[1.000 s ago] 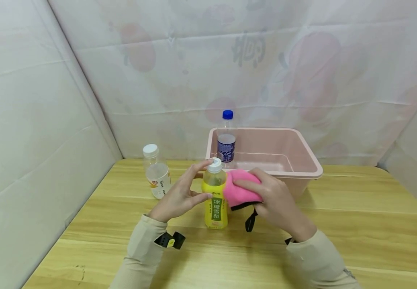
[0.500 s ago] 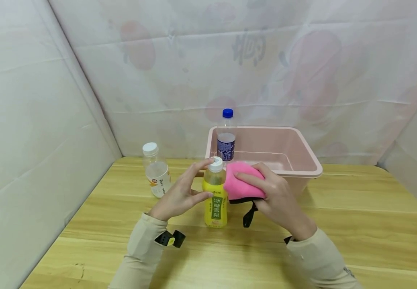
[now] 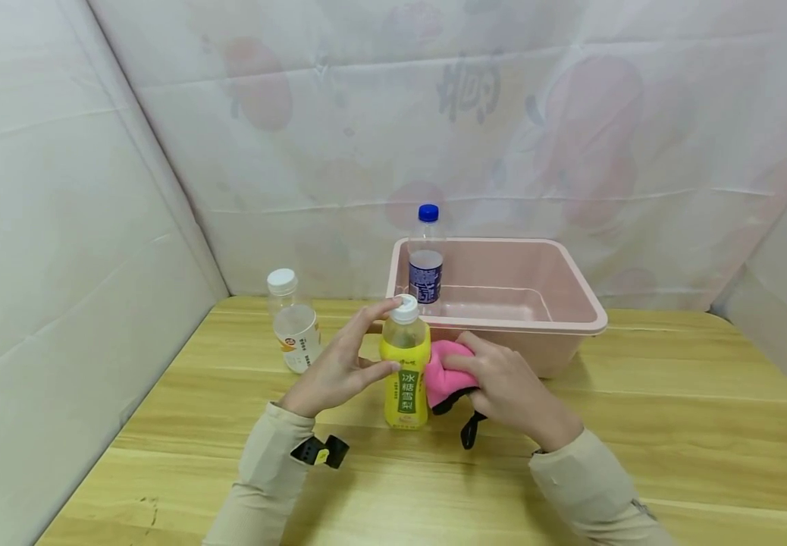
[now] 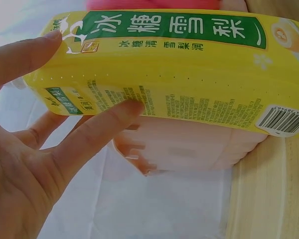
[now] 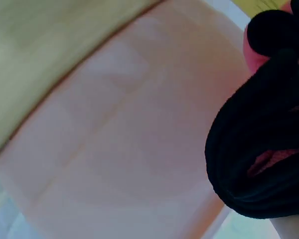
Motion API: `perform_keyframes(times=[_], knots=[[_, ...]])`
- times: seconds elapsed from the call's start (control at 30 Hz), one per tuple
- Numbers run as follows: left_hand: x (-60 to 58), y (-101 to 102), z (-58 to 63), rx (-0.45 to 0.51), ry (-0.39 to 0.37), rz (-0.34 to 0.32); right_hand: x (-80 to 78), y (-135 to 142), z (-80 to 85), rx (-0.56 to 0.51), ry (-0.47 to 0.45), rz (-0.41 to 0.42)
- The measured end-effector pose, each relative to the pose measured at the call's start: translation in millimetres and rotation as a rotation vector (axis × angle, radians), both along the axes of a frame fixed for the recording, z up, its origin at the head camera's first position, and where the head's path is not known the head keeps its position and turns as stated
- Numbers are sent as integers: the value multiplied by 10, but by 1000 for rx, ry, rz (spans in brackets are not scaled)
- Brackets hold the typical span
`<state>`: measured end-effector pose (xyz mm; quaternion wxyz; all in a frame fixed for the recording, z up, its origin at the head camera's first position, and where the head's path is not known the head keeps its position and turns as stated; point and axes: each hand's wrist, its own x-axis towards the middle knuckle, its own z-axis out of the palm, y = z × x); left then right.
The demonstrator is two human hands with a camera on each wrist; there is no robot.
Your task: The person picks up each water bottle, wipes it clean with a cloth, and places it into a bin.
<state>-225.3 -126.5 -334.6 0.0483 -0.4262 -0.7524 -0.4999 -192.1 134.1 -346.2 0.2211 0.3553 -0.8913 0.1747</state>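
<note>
A yellow-labelled drink bottle (image 3: 406,402) with a white cap stands upright on the table. My left hand (image 3: 339,370) steadies it from the left, thumb on the front of the label and a fingertip up at the cap. In the left wrist view, the thumb and fingers straddle the bottle's upper part. My right hand (image 3: 512,388) grips a bunched pink cloth (image 3: 446,371) with black edging and a hanging black loop, pressed to the bottle's right side. Close up in the right wrist view, the black edging (image 5: 239,134) hides most of the pink and the fingers.
Behind the bottle sits a pink plastic basin (image 3: 516,324). A clear bottle with a blue cap (image 3: 427,213) stands in its left part. Further left on the wooden table (image 3: 182,425) is a clear bottle with a white cap (image 3: 301,343). White curtains enclose the back and sides.
My right hand has rubbed the pink cloth up, then lower along the bottle's right side, bunching it smaller. My left hand and the bottle have stayed nearly still.
</note>
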Motion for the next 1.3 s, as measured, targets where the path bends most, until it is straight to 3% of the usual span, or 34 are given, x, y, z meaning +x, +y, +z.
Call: perform_keyframes(times=[0.2, 0.33, 0.57, 0.77, 1.03, 1.17, 1.3], knots=[[1, -3, 1, -6, 15, 0, -11, -54, -162, 200, -208, -34], [4, -4, 8, -11, 7, 6, 3, -100, -208, 287, -288, -53], [5, -7, 16, -9, 5, 4, 13, -105, -191, 298, -267, -57], [5, -10, 12, -5, 2, -3, 12, -67, -117, 277, -185, -44], [10, -2, 30, -2, -3, -10, 60, -14, 69, 76, 24, -21], [8, -1, 25, 8, -1, -15, 71, 0, 149, -97, 155, 12], [7, -2, 19, 16, -6, -22, 75, -16, 196, -303, 180, 49]])
